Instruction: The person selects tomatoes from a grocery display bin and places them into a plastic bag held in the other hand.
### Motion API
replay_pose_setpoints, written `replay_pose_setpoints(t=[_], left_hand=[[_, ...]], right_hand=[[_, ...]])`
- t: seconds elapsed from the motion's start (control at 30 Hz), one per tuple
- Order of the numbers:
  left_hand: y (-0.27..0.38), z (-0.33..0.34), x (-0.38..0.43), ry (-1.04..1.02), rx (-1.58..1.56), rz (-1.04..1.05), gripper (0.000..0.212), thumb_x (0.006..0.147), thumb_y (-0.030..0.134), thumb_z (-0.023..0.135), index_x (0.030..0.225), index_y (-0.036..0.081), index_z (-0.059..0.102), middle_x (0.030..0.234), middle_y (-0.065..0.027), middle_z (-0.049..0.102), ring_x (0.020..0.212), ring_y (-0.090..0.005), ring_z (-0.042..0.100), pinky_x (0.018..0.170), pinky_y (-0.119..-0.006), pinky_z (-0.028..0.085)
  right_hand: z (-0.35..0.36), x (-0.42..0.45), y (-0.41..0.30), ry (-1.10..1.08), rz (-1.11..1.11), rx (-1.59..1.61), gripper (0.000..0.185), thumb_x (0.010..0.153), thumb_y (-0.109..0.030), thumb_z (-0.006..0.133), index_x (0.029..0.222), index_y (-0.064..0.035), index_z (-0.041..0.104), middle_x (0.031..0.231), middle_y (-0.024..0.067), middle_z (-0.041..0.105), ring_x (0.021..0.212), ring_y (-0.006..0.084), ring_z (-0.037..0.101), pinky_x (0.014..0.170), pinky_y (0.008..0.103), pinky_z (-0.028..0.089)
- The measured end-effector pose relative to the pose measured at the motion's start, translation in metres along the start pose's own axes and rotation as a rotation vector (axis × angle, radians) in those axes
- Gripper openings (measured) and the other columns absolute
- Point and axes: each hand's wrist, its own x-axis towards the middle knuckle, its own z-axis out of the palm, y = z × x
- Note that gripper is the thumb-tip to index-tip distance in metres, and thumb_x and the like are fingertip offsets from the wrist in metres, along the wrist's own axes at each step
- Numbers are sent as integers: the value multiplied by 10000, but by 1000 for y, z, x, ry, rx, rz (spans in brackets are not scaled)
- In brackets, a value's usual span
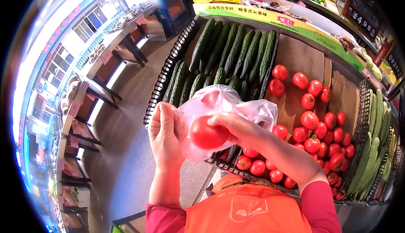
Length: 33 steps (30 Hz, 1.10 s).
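Observation:
My left hand [164,135] grips the edge of a thin, clear plastic bag [256,108]. A large red tomato [207,135] is in my right hand [240,130], thumb on top, at the near side of the bag. Another red shape, apparently a tomato [210,98], shows blurred through the film at the bag's far end. Both hands hover over the near end of a black crate with rows of green cucumbers [232,47]. To the right, loose tomatoes [321,131] lie on brown cardboard [295,51], partly hidden by my right forearm.
At the far right, pale green ridged gourds [373,144] fill another black crate. Behind the crates runs a printed green and yellow display strip [275,19] with packets above it. Across the grey floor [126,131] on the left stands a row of display tables [95,66] bearing price cards.

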Motion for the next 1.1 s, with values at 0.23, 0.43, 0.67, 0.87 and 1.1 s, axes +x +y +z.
replay_pose_setpoints(t=[0.23,0.43,0.67,0.87,1.1], left_hand=[[4,-7,-12,46,28,-24,305,987,288,450,743,107,426,567,50,368,462,-21,269,391,-181,212],[4,-8,-9,-31,-3,11,323,996,303,423,735,113,407,556,46,348,446,-32,249,387,-193,209],[3,-6,-3,31,-85,-8,356,1000,295,410,705,95,417,544,39,354,453,-42,271,417,-217,206],[4,-7,-1,38,-107,-17,350,999,298,411,713,96,413,543,38,353,451,-43,271,414,-219,203],[2,-5,-1,38,-104,-15,347,1000,294,408,717,93,416,549,35,362,463,-44,287,425,-215,213]], right_hand=[[-36,69,0,291,-487,-652,747,783,-339,673,1337,11,316,1076,164,606,1038,270,568,913,343,423],[-48,89,3,282,-293,-758,833,742,-424,704,1370,-50,304,1303,193,463,1257,341,405,1030,381,313],[-47,87,1,114,-462,-859,486,819,-390,620,1186,-76,565,1082,162,619,1032,257,581,898,372,426],[-48,64,-12,168,-348,-984,383,864,-375,530,1145,-126,607,1037,138,645,963,254,618,835,364,466],[-38,37,-34,167,84,-1054,338,899,-353,444,1125,-180,628,1033,116,654,937,255,631,794,357,489]])
